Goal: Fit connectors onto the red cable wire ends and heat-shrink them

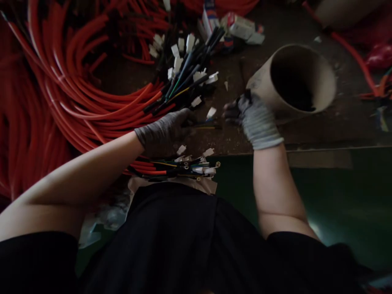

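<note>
My left hand (167, 128), in a dark grey glove, is closed around the end of a cable. Thin wires (206, 126), one of them yellow, stick out to the right of its fingers, with a white connector (211, 113) just above them. My right hand (257, 118) wears a pale grey glove with darkened fingertips. Its fingers are curled and point toward the wire ends, a small gap away; anything between them is too dark to make out. Right behind this hand a wide cardboard tube (260, 79) lies tilted on the dark table (346, 126).
Red cables (101, 104) lie coiled at the left, their black ends bearing white connectors (177, 63). More cable ends (183, 167) rest at the table's front edge against my body. Small boxes (240, 26) stand at the back. A red cable (352, 51) runs along the right.
</note>
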Action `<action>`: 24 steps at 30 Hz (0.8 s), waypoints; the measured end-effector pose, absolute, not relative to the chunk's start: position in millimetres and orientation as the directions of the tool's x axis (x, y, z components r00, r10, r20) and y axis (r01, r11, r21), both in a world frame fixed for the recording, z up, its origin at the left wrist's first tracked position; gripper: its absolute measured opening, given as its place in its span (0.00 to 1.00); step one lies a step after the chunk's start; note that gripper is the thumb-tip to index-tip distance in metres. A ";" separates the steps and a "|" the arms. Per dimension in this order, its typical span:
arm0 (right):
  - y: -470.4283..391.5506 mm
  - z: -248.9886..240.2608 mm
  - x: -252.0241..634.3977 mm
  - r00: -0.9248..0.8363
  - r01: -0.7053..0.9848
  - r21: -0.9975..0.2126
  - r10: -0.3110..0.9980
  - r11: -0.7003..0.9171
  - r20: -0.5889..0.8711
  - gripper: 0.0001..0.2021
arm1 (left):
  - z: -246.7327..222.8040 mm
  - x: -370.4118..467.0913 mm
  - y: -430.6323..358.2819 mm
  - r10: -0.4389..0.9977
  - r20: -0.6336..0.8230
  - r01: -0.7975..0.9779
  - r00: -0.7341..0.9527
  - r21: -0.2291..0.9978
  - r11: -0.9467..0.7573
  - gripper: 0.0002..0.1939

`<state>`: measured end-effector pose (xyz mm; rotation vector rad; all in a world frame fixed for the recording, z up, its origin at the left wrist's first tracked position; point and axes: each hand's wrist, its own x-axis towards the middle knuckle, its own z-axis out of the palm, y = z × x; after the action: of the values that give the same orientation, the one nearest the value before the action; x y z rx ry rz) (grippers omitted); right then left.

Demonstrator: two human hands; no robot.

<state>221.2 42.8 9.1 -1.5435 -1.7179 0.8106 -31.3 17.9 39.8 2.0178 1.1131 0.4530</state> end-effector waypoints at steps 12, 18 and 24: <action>-43.1 -15.1 221.3 0.052 0.236 -0.939 0.968 -0.250 -0.245 0.14 | 4.4 -12.4 -6.7 0.902 -0.218 0.358 0.372 0.931 0.078 0.08; -32.1 -12.0 221.2 -0.013 0.347 -0.923 0.983 -0.166 -0.181 0.12 | -1.9 -9.2 -14.3 0.909 -0.094 0.451 0.405 0.886 -0.109 0.14; -30.3 6.8 224.4 -0.106 0.457 -0.885 0.983 -0.086 -0.150 0.11 | -5.1 -10.9 -15.4 0.899 -0.059 0.504 0.433 0.843 -0.188 0.19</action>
<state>224.4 -30.3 6.8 -1.5787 -1.6009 1.1491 -10.9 -15.4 -5.1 1.8388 1.1969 0.5872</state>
